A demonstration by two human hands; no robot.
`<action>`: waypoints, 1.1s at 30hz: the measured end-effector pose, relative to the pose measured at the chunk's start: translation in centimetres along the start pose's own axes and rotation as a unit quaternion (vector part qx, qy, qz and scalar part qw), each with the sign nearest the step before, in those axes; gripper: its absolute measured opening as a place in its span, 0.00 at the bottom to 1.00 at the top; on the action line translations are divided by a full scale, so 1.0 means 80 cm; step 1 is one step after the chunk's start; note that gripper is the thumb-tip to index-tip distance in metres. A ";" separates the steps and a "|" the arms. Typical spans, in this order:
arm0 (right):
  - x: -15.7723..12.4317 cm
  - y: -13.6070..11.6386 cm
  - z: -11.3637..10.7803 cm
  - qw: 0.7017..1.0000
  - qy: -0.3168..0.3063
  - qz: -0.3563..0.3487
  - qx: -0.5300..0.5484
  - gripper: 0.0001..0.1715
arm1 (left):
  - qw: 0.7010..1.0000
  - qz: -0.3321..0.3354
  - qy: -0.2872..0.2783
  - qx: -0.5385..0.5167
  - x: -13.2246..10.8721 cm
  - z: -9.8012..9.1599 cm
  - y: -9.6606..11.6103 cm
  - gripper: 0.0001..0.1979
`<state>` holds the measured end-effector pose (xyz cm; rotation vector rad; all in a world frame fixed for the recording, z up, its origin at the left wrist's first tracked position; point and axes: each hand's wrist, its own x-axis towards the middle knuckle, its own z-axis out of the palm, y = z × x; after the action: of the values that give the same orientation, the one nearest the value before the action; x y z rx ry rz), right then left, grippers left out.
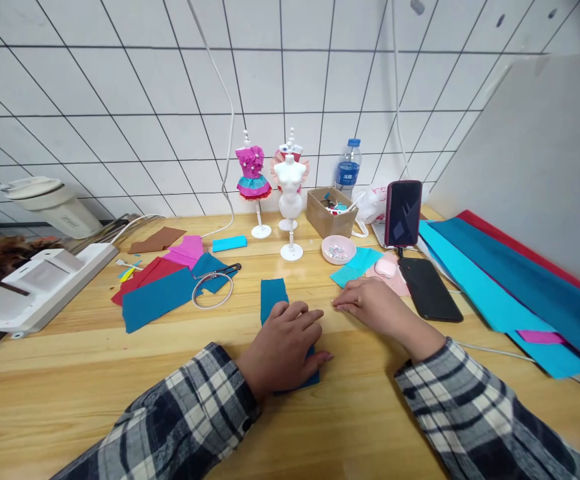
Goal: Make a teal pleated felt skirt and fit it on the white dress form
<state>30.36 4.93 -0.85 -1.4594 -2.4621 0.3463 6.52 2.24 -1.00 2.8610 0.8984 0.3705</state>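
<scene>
A folded strip of dark teal crepe-like material lies lengthwise in front of me. My left hand rests flat across it, fingers spread, and covers its middle part. To the right of the strip, my right hand is low over the table with thumb and index finger pinched together. Whatever is between those fingertips is too small to make out. Behind the strip stands a bare white mini dress form. A pink bowl of small shiny pieces sits just beyond my right hand.
Teal, red and magenta scraps lie left, with scissors and a ring. Dressed mini form, cardboard box and water bottle stand behind. A propped phone, black phone and coloured sheets are right.
</scene>
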 end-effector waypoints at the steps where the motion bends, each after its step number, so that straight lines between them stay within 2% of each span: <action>1: 0.000 -0.001 -0.001 1.000 -0.004 0.002 -0.013 0.10 | 1.000 -0.002 -0.004 -0.002 -0.001 0.000 -0.001 0.15; 11: -0.002 -0.016 -0.004 0.995 -0.027 0.007 -0.095 0.11 | 0.999 0.011 -0.044 -0.012 0.010 0.011 0.006 0.15; 16: -0.006 -0.019 -0.007 0.992 -0.051 0.005 -0.117 0.12 | 0.999 -0.007 -0.047 -0.007 0.011 0.020 0.010 0.16; 21: -0.013 -0.016 -0.010 0.991 -0.070 0.004 -0.116 0.11 | 0.999 -0.007 -0.048 0.025 0.017 0.017 0.008 0.16; 28: -0.020 0.019 -0.017 0.998 -0.015 0.055 -0.029 0.13 | 0.999 0.006 -0.050 0.008 0.019 0.014 -0.007 0.12; 33: -0.014 0.016 -0.019 0.998 0.017 0.054 -0.010 0.12 | 0.999 -0.001 -0.040 0.001 0.015 0.017 -0.011 0.09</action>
<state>32.43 4.64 0.06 -1.5959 -2.3738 0.3171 7.38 3.57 -2.24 2.8541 0.8867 0.2532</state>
